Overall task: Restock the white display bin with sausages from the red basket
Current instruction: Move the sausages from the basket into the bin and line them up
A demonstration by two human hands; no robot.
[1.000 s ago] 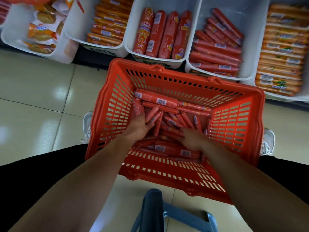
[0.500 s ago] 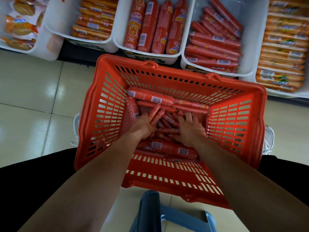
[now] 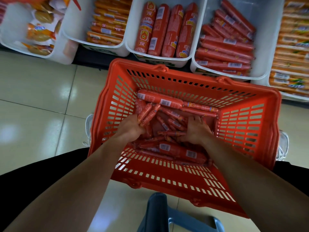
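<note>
Red basket (image 3: 247,124) fills centre frame, piled with sausages (image 3: 175,151). Left hand (image 3: 132,127) curls its grip round several small sausages (image 3: 147,113); right hand (image 3: 198,130) lies flat on the pile (holding nothing). White display bin (image 3: 267,39) sits upper right.

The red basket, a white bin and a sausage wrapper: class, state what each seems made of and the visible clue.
Red basket: rigid moulded plastic, fairly matt; slotted walls and a one-piece rim suggest it. White bin: smooth plastic with a soft sheen; thin walls, rounded corners. Sausage wrapper: probably thin glossy plastic film; it shines and carries printed barcodes.
</note>
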